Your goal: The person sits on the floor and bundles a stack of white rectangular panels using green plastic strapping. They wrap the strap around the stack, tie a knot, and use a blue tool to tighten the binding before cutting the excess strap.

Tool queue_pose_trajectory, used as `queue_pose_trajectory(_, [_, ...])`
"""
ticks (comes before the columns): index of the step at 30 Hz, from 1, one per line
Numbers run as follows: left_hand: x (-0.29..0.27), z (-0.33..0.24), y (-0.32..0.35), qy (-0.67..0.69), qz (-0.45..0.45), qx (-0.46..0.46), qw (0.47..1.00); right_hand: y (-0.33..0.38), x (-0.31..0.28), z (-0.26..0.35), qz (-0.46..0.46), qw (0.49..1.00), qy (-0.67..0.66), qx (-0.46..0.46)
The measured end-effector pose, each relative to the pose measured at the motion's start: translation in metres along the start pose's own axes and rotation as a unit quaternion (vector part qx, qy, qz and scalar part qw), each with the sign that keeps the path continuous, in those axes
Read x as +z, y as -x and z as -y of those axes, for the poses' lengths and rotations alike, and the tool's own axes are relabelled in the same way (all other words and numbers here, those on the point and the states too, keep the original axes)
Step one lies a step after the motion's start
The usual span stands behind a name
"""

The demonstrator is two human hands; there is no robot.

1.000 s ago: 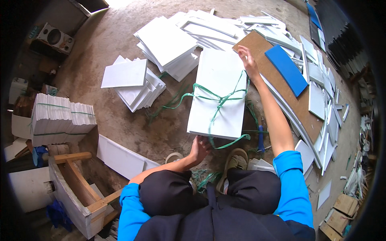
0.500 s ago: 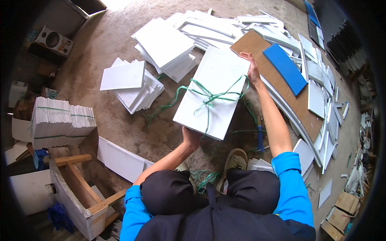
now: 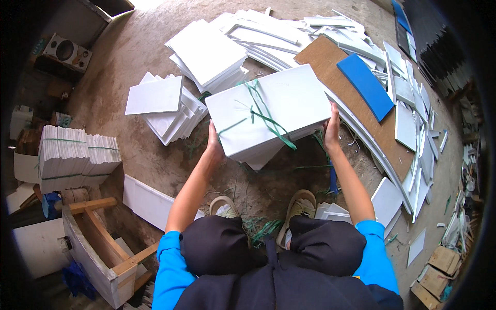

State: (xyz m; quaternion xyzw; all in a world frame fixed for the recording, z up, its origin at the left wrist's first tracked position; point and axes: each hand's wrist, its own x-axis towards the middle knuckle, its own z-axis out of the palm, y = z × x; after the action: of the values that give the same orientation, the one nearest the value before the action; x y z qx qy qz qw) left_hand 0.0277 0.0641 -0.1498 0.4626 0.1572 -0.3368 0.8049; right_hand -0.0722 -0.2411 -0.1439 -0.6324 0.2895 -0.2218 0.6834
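Place: a workshop or storeroom for cut boards, by the look of it; exact trade unclear. Floor [image 3: 111, 93] bare, stained and concrete-like, serving as work surface. White boards [image 3: 204, 51] piled straight on it. To the right, a loose heap of offcuts [image 3: 406, 128], strips and panels at all angles; beside them a brown board [image 3: 328, 70] with a blue board [image 3: 365, 88] on top. Stack in hand [image 3: 294, 95] tied with green string [image 3: 287, 140]; tangled scraps [image 3: 266, 227] underfoot. Far left, upright thin pieces [image 3: 62, 157] bound likewise. Lower left, rough wooden frame [image 3: 106, 233]. Lower right, cardboard [image 3: 445, 262].
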Motion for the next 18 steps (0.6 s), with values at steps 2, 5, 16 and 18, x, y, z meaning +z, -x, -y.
queue_pose_trajectory(2, [-0.011, 0.0, -0.01, -0.094, -0.027, 0.047, 0.994, 0.019, 0.003, 0.002, -0.043, 0.998, 0.013, 0.046])
queue_pose_trajectory(5, [-0.021, 0.002, -0.019, -0.095, 0.029, 0.068, 0.993, 0.034, 0.013, 0.012, -0.022, 0.997, 0.019, -0.067])
queue_pose_trajectory(16, [0.029, -0.073, 0.035, -0.334, -0.094, 0.458, 0.818, 0.073, 0.033, 0.089, 0.152, 0.841, 0.386, -0.347])
queue_pose_trajectory(18, [0.061, -0.081, 0.055, -0.437, -0.016, 0.495, 0.751, 0.086, 0.054, 0.095, 0.168, 0.813, 0.414, -0.373])
